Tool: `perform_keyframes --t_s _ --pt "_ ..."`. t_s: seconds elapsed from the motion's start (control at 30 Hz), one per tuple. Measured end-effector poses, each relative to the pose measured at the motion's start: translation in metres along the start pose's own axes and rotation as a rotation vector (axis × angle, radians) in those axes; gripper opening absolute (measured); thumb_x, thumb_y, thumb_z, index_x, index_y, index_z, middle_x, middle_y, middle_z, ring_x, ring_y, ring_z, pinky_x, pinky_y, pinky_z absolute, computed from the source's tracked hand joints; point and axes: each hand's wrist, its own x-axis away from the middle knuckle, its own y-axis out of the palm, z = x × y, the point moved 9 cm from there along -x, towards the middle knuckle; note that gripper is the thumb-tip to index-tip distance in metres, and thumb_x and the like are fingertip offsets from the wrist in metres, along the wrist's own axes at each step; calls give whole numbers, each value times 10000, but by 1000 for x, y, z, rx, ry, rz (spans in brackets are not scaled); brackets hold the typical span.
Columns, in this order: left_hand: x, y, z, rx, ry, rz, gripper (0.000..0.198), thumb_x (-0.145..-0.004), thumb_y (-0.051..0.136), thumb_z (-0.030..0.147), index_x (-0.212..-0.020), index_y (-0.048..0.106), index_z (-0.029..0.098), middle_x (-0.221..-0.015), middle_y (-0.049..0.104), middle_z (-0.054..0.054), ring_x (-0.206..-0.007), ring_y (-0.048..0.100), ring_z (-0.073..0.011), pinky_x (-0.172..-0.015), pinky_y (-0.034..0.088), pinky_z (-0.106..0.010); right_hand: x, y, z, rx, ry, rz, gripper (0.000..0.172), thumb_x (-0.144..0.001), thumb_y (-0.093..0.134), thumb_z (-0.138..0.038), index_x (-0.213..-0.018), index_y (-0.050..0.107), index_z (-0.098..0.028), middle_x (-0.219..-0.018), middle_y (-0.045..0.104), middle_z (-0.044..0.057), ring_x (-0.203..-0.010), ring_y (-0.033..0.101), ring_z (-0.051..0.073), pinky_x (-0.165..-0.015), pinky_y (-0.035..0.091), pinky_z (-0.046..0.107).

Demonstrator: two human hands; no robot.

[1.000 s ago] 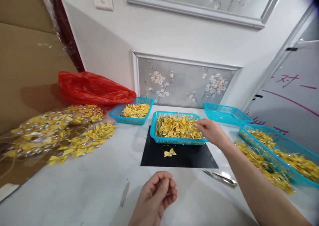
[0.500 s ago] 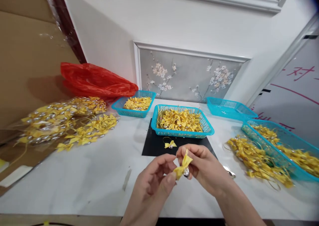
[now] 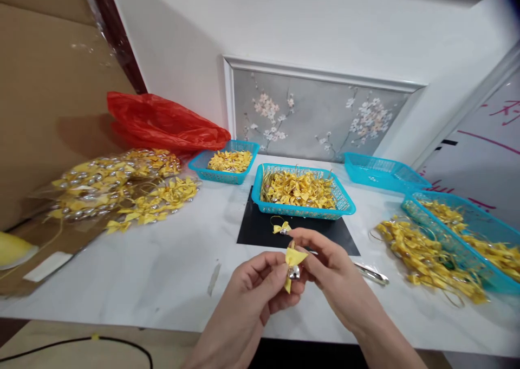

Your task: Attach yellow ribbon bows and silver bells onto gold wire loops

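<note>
My left hand (image 3: 255,287) pinches a yellow ribbon bow (image 3: 295,256) between thumb and fingers. A small silver bell (image 3: 293,272) hangs at the bow's middle, and the bow is turned nearly upright. From the other side my right hand (image 3: 339,274) closes on the bow's upper wing with thumb and fingers; the exact contact is partly hidden. Just beyond the right fingertips, a second yellow bow (image 3: 280,227) with a bell and a cord loop lies on the black mat (image 3: 255,233). A blue basket (image 3: 303,212) heaped with such bows stands on the mat's far part.
Tweezers (image 3: 372,274) lie right of my right hand. Bows are piled (image 3: 430,255) beside a long blue basket (image 3: 459,244) on the right. Another blue tray (image 3: 385,174) stands behind. At left are bagged bows (image 3: 93,185), a red plastic bag (image 3: 166,122) and a smaller blue basket (image 3: 223,177).
The bow in my hands has turned from slanted to nearly upright, its bell now facing me. My right index finger has stretched out above it. The view has shifted slightly.
</note>
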Motion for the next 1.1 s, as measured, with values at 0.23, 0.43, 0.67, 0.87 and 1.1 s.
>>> perform_keyframes --t_s 0.23,0.43,0.67,0.87,1.1 --pt "-4 -13 -3 143 80 126 69 -795 728 219 -773 681 173 -785 659 3 -764 614 -120 -805 509 -254 34 8 12 146 25 -23 276 -890 575 -447 -830 582 -178 -546 512 -51 -498 483 94 -506 431 211" --pt "-3 -12 -6 168 81 135 80 -827 696 231 -769 666 185 -848 659 -2 -845 586 -131 -836 481 -260 43 -9 3 200 -151 275 212 -843 643 -409 -926 536 -246 -734 523 -33 -539 499 106 -484 464 212" --pt "-5 -10 -12 170 88 85 103 -841 675 220 -754 645 173 -736 618 11 -721 568 -112 -727 484 -220 36 14 14 197 -106 103 231 -835 647 -414 -754 658 -198 -743 487 -4 -503 452 102 -415 387 227" --pt "-3 -13 -9 108 114 98 103 -808 712 193 -737 645 158 -746 577 21 -721 529 -100 -776 494 -235 34 9 9 333 -146 74 265 -900 564 -393 -732 619 -195 -690 471 -21 -532 458 112 -495 375 246" --pt "-2 -12 -8 -85 93 96 101 -812 700 244 -843 675 151 -842 631 -20 -827 562 -151 -858 486 -304 34 3 2 539 -204 26 275 -930 489 -329 -700 564 -199 -663 489 -11 -576 476 140 -515 358 253"
